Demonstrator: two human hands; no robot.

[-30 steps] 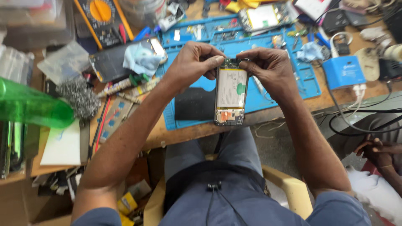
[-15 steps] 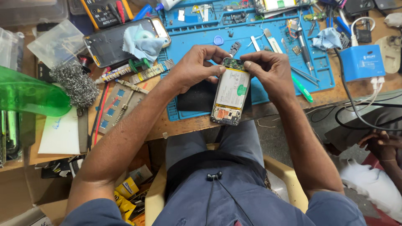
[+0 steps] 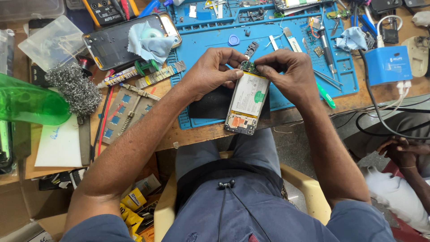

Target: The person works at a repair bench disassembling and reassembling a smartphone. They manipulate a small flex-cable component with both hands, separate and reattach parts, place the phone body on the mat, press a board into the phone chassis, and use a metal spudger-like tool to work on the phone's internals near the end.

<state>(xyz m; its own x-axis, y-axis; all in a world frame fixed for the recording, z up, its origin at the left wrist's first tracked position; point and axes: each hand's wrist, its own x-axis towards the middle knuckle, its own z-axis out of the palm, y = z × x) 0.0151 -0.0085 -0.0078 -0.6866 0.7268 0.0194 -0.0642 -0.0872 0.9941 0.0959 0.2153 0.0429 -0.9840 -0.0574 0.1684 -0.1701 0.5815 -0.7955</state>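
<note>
Phone: an opened phone (image 3: 247, 102), back cover off, is held tilted over the blue mat's (image 3: 215, 40) near edge, its insides turned up for access.
Left hand (image 3: 210, 71): closed on the top corner, steadying it.
Right hand (image 3: 286, 74): fingertips pinched on the green board (image 3: 249, 67) at the top.
Around: tweezers (image 3: 329, 78) are kept within reach on the mat.

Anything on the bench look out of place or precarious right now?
The opened phone, gripped by the left hand and right hand, juts past the blue mat and over the bench edge.

One opened phone (image 3: 247, 102) — one blue mat (image 3: 286, 40) — two hands.
</note>
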